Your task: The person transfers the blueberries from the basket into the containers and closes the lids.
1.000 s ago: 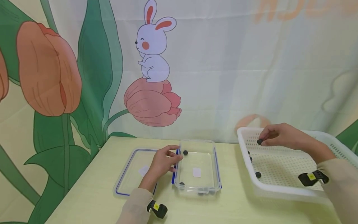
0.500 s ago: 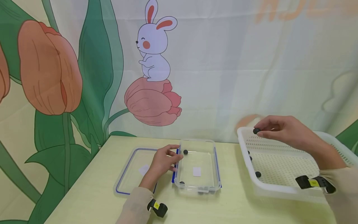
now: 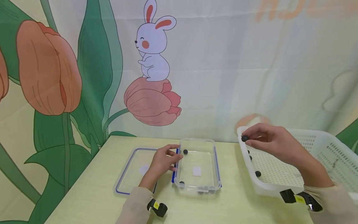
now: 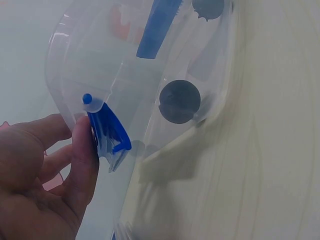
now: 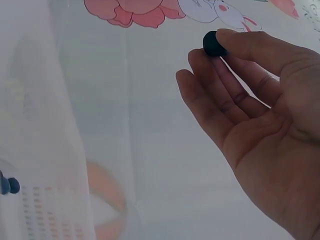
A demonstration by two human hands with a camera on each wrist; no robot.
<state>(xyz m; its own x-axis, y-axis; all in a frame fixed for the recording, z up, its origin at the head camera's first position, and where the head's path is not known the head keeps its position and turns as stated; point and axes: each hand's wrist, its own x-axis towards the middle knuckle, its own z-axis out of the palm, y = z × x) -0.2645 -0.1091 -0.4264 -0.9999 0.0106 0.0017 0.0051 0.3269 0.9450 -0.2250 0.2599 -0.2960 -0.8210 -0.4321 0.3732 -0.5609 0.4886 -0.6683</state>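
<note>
My right hand [image 3: 268, 140] pinches a small black ball [image 3: 245, 138] between thumb and fingertips, over the left rim of a white plastic basket [image 3: 260, 185]. The right wrist view shows this ball [image 5: 215, 44] at the fingertips, the other fingers loosely bent. My left hand [image 3: 165, 160] holds the left rim of a clear plastic container [image 3: 205, 155], by its blue latch [image 4: 107, 127]. Inside the container lie several black balls, one at the back left [image 3: 185, 151] and others along the front, seen through the wall. More black balls [image 3: 258, 174] lie along the basket's left side.
A clear lid [image 3: 127, 174] with a blue seal lies left of the container, partly behind the left hand. Both stand on a pale yellow table [image 3: 232, 208]. Behind the table hangs a curtain [image 3: 209, 77] printed with a rabbit and tulips.
My right hand has risen with the black ball, then moved left and come down slightly to the basket's left rim. The left hand and the container have stayed in place.
</note>
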